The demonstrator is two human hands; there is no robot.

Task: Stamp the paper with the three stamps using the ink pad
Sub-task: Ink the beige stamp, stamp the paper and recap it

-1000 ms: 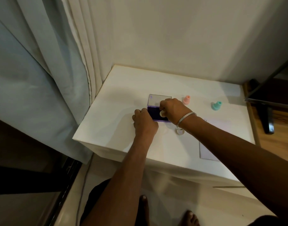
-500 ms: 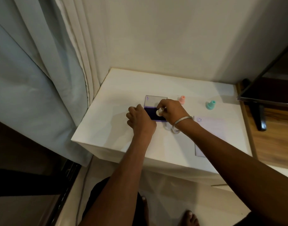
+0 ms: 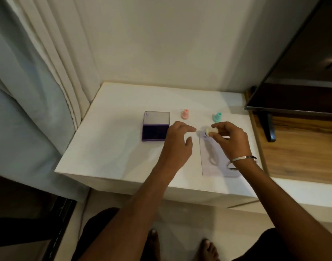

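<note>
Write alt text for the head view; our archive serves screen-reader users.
A person's right hand pinches a small white stamp above the top edge of a sheet of paper on a white table, the left hand open beside it. Behind stand an open purple ink pad, a pink stamp and a teal stamp.

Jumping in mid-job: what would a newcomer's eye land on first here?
First, the right hand pinching a small white stamp above the far end of the pale sheet of paper, on the right of the white table. Next, the open purple ink pad left of centre, with the empty left hand beside it. Behind them stand a pink stamp and a teal stamp.
</note>
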